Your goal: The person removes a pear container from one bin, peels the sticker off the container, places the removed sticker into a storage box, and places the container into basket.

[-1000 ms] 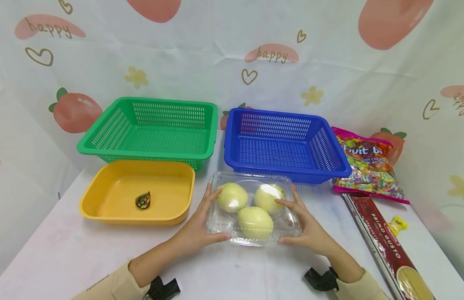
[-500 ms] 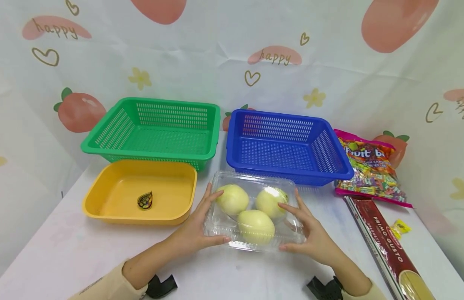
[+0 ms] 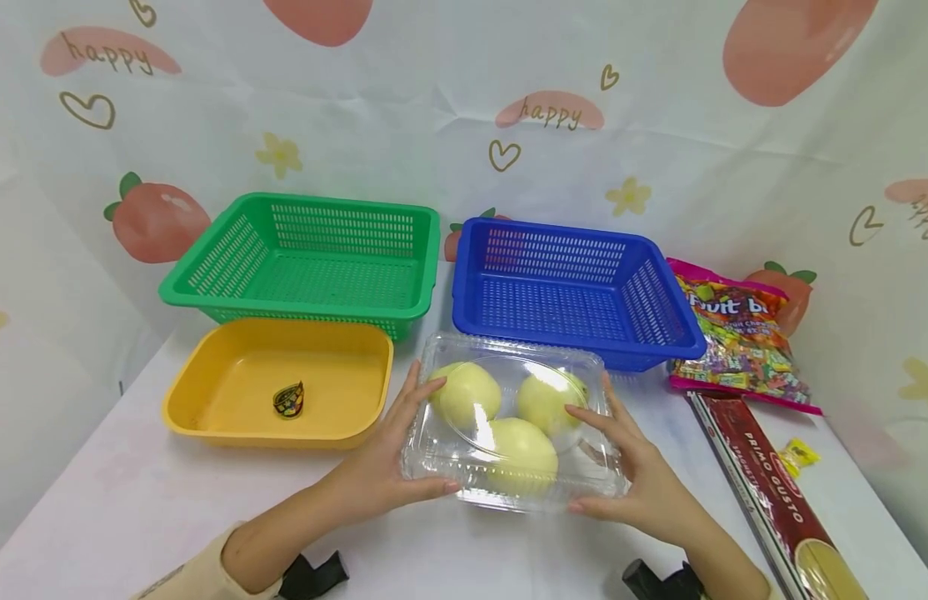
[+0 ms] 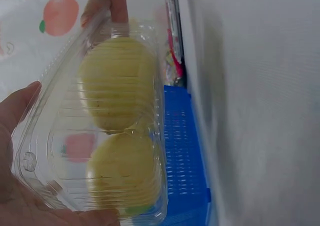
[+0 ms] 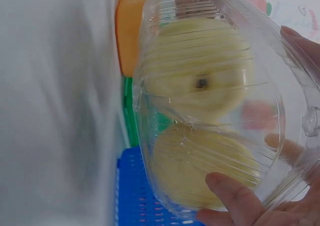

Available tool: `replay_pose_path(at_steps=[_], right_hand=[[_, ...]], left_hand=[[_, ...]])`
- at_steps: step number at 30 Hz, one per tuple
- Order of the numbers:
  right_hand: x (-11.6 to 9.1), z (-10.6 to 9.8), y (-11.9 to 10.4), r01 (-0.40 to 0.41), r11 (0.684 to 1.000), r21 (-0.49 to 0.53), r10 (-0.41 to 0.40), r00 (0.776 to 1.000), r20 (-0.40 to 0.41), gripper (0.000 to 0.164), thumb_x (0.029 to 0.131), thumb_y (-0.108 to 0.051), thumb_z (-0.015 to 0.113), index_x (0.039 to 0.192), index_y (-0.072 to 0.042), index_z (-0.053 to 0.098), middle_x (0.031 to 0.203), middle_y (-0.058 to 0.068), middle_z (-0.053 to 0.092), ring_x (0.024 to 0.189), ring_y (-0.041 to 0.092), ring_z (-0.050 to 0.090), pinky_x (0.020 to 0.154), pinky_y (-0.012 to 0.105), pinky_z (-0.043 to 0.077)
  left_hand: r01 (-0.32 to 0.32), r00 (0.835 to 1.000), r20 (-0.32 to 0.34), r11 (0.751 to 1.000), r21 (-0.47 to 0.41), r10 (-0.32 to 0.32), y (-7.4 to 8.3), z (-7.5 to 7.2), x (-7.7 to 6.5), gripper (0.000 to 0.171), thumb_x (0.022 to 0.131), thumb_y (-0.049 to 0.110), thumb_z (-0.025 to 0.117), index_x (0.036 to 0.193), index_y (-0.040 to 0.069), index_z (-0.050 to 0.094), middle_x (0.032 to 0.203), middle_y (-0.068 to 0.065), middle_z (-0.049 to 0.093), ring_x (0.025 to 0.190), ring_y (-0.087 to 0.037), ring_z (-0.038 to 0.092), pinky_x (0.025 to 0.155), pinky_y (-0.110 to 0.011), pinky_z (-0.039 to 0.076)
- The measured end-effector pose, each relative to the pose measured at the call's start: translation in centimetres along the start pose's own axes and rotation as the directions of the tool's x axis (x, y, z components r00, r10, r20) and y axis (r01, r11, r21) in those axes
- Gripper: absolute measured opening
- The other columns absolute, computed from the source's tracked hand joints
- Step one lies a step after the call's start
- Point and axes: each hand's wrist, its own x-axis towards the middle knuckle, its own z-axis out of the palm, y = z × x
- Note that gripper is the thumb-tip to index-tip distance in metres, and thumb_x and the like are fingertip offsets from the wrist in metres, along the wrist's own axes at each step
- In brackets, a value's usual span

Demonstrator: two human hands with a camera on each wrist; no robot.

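Observation:
Both hands hold a clear plastic clamshell box (image 3: 464,462) above the near middle of the table. Three round, pale yellow fruits (image 3: 467,396) show through its lid; one has a dark spot at its end in the right wrist view. On the box's left side, my left hand (image 3: 377,467) grips with the thumb along the front edge and fingers up the side. My right hand (image 3: 651,479) grips the opposite side, one finger lying on the lid. Ribbed box walls (image 4: 65,181) fill much of the left wrist view. The box's underside is hidden from above.
Behind the box stands a blue basket (image 3: 576,346), with a green basket (image 3: 299,315) to its left. A yellow tray (image 3: 209,433) bears a small dark wrapped item (image 3: 288,401). At right lie a candy bag (image 3: 741,333), a spaghetti pack (image 3: 779,492) and a yellow wrapped candy (image 3: 799,456).
The box, gripped in both hands, has come nearer the head camera and a little to the right, and looks larger. The baskets, tray and packs stay where they were.

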Motion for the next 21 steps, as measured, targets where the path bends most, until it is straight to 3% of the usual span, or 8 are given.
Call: replay_pose_path(at_steps=[4, 13, 21], right_hand=[[0.0, -0.2, -0.6, 0.048, 0.998, 0.034, -0.048, 0.999, 0.0, 0.088, 0.063, 0.0, 0.083, 0.14, -0.008, 0.041, 0.158, 0.006, -0.011, 0.145, 0.021, -0.003, 0.097, 0.022, 0.043], [1.2, -0.8, -1.8, 0.11, 0.992, 0.067, -0.11, 0.994, -0.005, 0.088, 0.063, 0.005, 0.081, 0.14, -0.005, 0.04, 0.158, 0.004, -0.011, 0.144, 0.032, -0.001, 0.095, 0.015, 0.042], [3.1, -0.9, -2.7, 0.117, 0.992, 0.038, -0.117, 0.993, -0.012, 0.085, 0.064, 0.0, 0.082, 0.139, -0.007, 0.042, 0.158, 0.001, -0.01, 0.141, 0.045, 0.004, 0.091, 0.042, 0.045]], left_hand=[[-0.032, 0.999, -0.008, 0.999, -0.004, 0.032, 0.7, -0.4, -0.2, 0.099, 0.071, 0.041, 0.078, 0.147, 0.036, 0.014, 0.157, -0.003, -0.016, 0.142, -0.044, 0.007, 0.095, -0.075, 0.024], [-0.045, 0.998, -0.041, 0.999, -0.015, 0.044, 1.9, -1.6, -0.2, 0.102, 0.069, 0.035, 0.081, 0.146, 0.039, 0.014, 0.157, -0.002, -0.017, 0.143, -0.04, 0.002, 0.097, -0.072, 0.023], [-0.081, 0.995, -0.062, 0.996, 0.042, 0.084, 2.5, -3.6, 0.0, 0.1, 0.072, 0.032, 0.08, 0.147, 0.034, 0.014, 0.156, -0.003, -0.017, 0.141, -0.045, 0.007, 0.096, -0.07, 0.028]])
